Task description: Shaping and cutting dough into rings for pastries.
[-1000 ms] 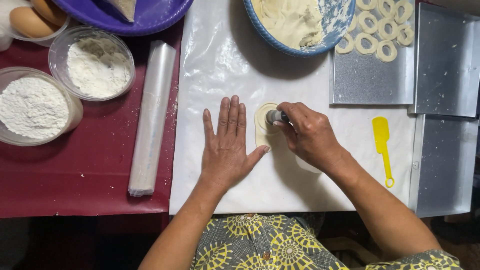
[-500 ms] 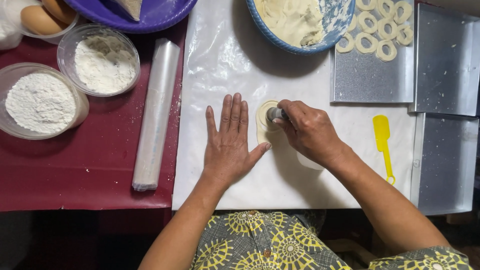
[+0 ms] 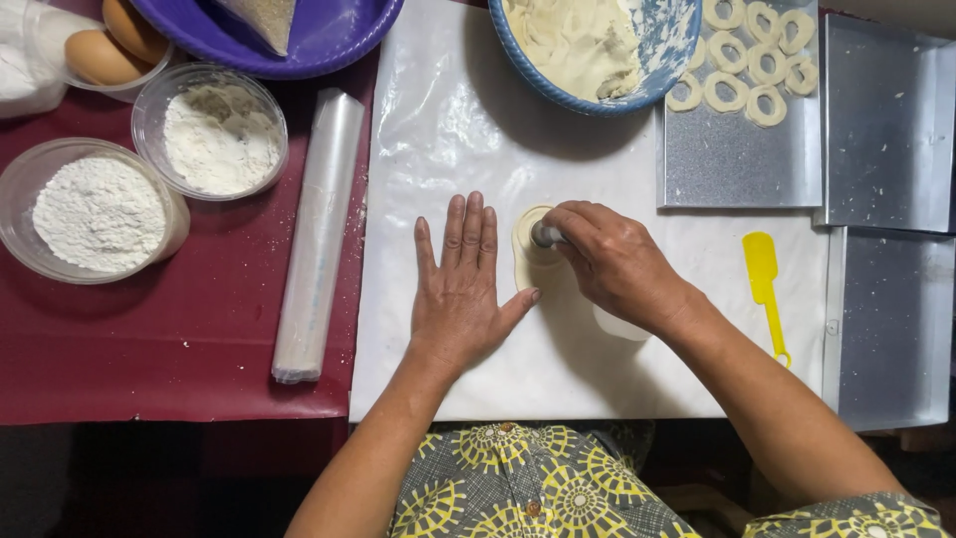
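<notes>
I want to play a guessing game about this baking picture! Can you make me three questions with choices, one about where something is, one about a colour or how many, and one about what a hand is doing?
1. Where does the yellow spatula lie?
A. In the blue bowl
B. On the white sheet, to the right of the hands
C. On the red cloth

2. How many clear bowls of white flour are on the red cloth?
A. Two
B. Four
C. None

3. What is the left hand doing?
A. Holding an egg
B. Lifting the plastic roll
C. Lying flat, fingers spread

Answers: 1 B, it rests on the white sheet near the metal trays. 2 A, one flour bowl and a second bowl stand side by side. 3 C, the palm is down beside the dough round while the right hand pinches a small cutter on it.
</notes>
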